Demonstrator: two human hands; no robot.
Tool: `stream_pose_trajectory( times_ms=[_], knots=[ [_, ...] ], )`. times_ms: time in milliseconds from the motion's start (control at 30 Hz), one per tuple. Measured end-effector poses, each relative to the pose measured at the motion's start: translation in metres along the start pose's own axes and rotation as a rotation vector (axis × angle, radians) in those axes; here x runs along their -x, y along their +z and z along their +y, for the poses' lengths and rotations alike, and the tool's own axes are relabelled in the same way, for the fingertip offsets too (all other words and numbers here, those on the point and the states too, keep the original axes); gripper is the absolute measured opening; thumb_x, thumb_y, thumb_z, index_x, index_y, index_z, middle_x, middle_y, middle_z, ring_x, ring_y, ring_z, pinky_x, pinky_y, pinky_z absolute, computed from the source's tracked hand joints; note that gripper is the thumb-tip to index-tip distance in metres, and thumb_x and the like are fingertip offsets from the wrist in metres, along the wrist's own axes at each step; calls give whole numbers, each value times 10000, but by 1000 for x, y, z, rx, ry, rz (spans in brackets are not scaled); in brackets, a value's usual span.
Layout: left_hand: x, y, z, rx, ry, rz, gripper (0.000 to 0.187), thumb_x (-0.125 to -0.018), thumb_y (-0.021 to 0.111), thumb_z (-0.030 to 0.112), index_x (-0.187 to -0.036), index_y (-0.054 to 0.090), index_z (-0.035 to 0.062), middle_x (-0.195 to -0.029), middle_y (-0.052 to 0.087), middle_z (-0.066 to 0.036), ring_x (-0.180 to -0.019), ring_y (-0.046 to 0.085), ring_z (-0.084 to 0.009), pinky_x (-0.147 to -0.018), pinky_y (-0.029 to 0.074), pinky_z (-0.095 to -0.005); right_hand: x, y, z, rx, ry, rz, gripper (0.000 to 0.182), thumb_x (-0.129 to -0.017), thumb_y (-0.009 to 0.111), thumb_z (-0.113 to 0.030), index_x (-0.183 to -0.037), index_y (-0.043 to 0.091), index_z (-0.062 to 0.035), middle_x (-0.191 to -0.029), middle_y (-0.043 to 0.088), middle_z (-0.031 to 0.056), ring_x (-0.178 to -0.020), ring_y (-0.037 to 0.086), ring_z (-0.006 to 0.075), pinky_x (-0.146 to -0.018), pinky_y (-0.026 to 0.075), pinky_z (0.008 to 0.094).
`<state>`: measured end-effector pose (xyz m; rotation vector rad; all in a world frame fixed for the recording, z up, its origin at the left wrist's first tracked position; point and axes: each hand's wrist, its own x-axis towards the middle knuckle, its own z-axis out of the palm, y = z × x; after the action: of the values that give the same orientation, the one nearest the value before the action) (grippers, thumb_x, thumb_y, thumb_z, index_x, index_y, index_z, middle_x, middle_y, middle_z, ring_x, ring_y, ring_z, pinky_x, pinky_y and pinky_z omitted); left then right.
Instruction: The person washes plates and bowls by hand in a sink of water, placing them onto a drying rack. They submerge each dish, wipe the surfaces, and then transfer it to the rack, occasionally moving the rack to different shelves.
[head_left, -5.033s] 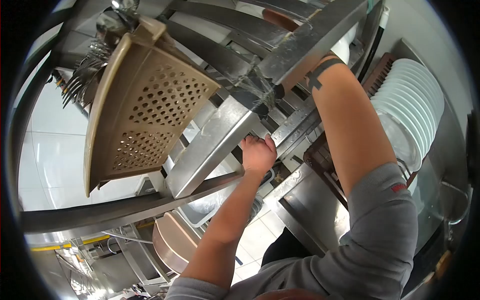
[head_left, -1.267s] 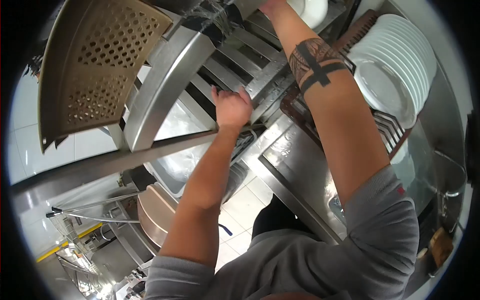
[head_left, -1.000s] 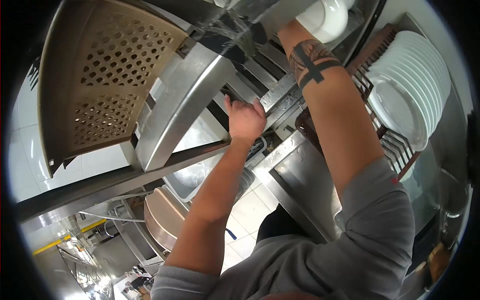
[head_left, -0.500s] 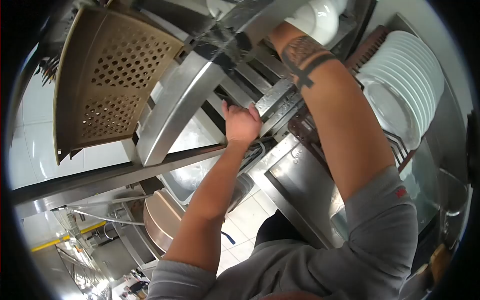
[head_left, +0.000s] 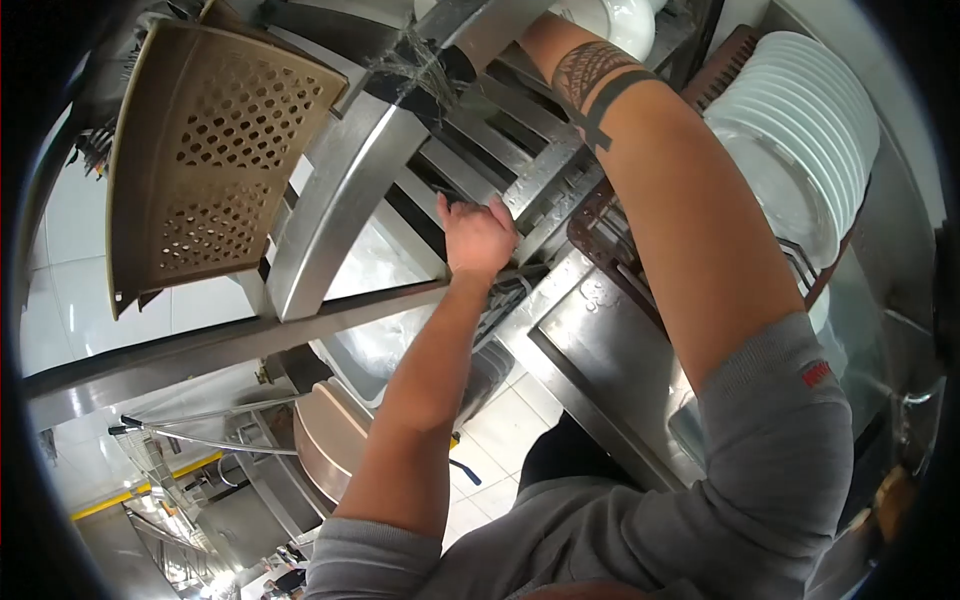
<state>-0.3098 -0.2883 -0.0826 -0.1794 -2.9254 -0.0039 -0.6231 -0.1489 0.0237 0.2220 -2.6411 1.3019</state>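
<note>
Gripping a steel rack bar point(head_left: 545, 175), left hand point(head_left: 478, 238); right hand hidden behind shelf point(head_left: 330, 205).

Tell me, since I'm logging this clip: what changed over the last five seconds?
The right arm rose from behind the steel beam toward the white bowl on the upper rack; its hand is out of view. The left hand stayed gripping the steel rack bar. The white plates and tan perforated basket are unchanged.

steel shelf slats point(head_left: 520, 190) crowd the hands, plate stack point(head_left: 810, 130) blocks right
</note>
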Motion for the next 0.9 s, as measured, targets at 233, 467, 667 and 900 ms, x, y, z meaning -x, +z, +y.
stream_pose_trajectory(
  times_ms=[233, 467, 667, 900],
  knots=[
    [1, 7, 0, -92, 5, 2, 573, -1051, 399, 307, -779, 744, -61, -833, 731, -264, -963, 692, -392, -1197, 299, -554, 150, -81, -49, 263, -199, -160, 328, -903, 661, -296, -1073, 755, -32, -1073, 742, 202, -1003, 721, 372, -901, 579, 467],
    [2, 28, -17, -285, 196, -82, 503, -1056, 337, 297, -838, 700, 28, -779, 737, -235, -861, 738, -414, -1105, 399, -615, 494, -347, -34, 105, 225, -264, 252, -925, 718, -248, -846, 724, -9, -623, 604, 153, -557, 596, 244, -552, 428, 402],
    [1, 27, -8, -133, 48, -51, 731, -1072, 271, 365, -742, 751, -77, -834, 730, -289, -954, 715, -459, -1184, 345, -559, 717, -369, 153, 400, 833, -549, 345, -897, 702, -341, -923, 778, -5, -903, 731, 244, -866, 710, 395, -805, 557, 479],
    [-1, 26, -6, -140, 3, -94, 750, -1082, 236, 387, -840, 770, -81, -873, 728, -301, -988, 699, -454, -1207, 324, -527, 802, -216, 318, 323, 841, -647, 437, -916, 662, -422, -1106, 749, -38, -1080, 745, 207, -1059, 709, 366, -907, 564, 478]
  ],
)
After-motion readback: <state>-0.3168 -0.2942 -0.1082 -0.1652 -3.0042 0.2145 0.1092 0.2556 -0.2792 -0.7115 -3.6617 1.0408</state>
